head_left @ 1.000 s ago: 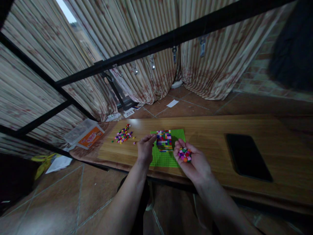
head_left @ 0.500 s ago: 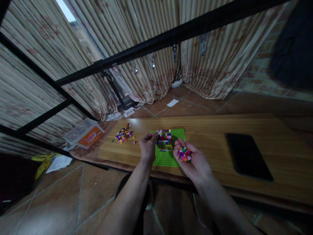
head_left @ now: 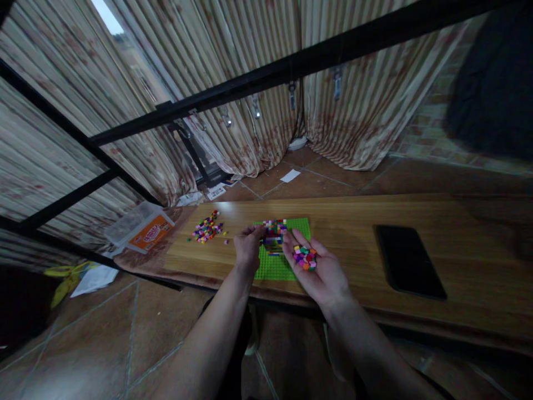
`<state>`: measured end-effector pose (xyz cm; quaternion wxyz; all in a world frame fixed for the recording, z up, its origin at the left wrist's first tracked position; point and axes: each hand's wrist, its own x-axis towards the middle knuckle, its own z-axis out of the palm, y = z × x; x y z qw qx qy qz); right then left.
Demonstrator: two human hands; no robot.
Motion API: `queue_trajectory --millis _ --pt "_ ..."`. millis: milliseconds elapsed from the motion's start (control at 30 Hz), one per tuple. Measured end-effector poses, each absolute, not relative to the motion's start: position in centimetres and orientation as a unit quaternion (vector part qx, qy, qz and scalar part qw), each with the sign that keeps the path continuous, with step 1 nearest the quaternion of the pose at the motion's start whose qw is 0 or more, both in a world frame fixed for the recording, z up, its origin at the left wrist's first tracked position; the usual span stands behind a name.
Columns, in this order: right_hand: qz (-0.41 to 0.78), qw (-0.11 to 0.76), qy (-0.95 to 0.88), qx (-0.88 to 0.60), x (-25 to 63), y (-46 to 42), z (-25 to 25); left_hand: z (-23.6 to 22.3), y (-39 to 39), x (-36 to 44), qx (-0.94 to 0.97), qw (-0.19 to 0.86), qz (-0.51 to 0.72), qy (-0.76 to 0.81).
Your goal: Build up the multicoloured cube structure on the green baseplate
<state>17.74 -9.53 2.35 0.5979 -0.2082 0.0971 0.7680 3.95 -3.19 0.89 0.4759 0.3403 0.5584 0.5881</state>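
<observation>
A block-shaped build of small multicoloured toy bricks (head_left: pixel 275 232) stands on a green studded baseplate (head_left: pixel 275 270). At its left side is my left hand (head_left: pixel 247 248), thumb and fingertips pinched together at the upper edge; whatever they hold is too small to make out. My right hand (head_left: pixel 327 279) lies palm up, slightly cupped, over the right part of the baseplate. A heap of loose toy bricks (head_left: pixel 305 258) in pink, red, orange, purple and other colours rests in that palm. Its fingertips come close to the build's right side and hide part of it.
Loose bricks (head_left: pixel 206 228) lie in a pile on the wooden tabletop (head_left: pixel 350 216) to the left. Beyond them sits a clear plastic box (head_left: pixel 139 225) with an orange label. A dark tablet-like slab (head_left: pixel 410 261) lies at the right. A black metal bar (head_left: pixel 250 80) crosses before the curtains.
My right hand with its bricks has moved left, closer to the build. My left hand keeps its pinch at the build's left edge. The whole view has shifted slightly.
</observation>
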Motion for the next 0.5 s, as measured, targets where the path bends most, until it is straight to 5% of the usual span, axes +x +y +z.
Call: queue_trajectory --millis 267,500 --pt "0.768 0.604 0.072 -0.199 17.8 -9.5 2.2 2.2 -6.0 3.6 0.463 0.353 0.605 0.544" --pt "0.792 0.584 0.064 -0.165 17.5 -9.5 2.0 4.8 -9.6 5.8 0.754 0.193 0.376 0.504"
